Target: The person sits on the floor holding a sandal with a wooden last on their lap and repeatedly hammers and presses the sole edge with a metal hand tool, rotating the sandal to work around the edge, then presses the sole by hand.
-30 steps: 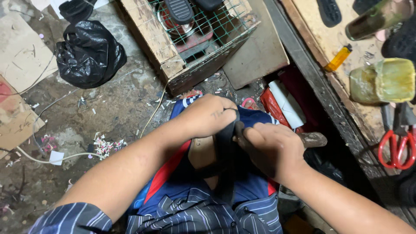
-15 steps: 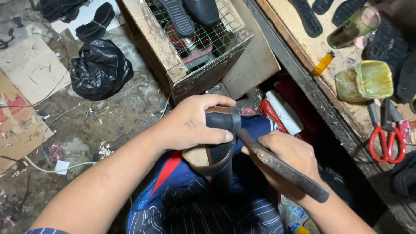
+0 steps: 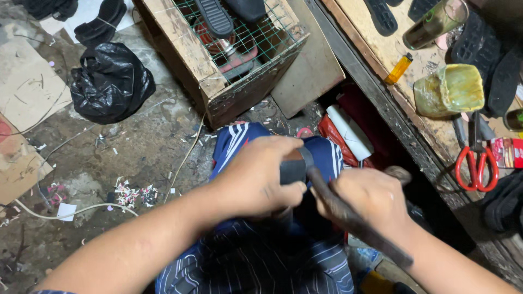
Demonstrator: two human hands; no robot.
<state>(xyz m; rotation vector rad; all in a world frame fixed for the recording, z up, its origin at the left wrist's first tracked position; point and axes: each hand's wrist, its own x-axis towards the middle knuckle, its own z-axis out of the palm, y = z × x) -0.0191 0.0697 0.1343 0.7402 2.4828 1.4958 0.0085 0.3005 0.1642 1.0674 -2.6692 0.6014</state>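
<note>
Gripping tight, the left hand [image 3: 256,182] is wrapping around a dark shoe [image 3: 291,169] sitting on the lap, probably so the knee is bracing it; the right hand [image 3: 370,198] is closing its grip on a hammer [image 3: 348,215], the handle running back along the forearm and the head resting against the shoe's strap; red scissors [image 3: 476,163] and a yellowish tub [image 3: 449,90] are lying on the worktop [image 3: 381,54] within reach; a wooden crate [image 3: 218,71] is standing just ahead on the floor [image 3: 120,152].
</note>
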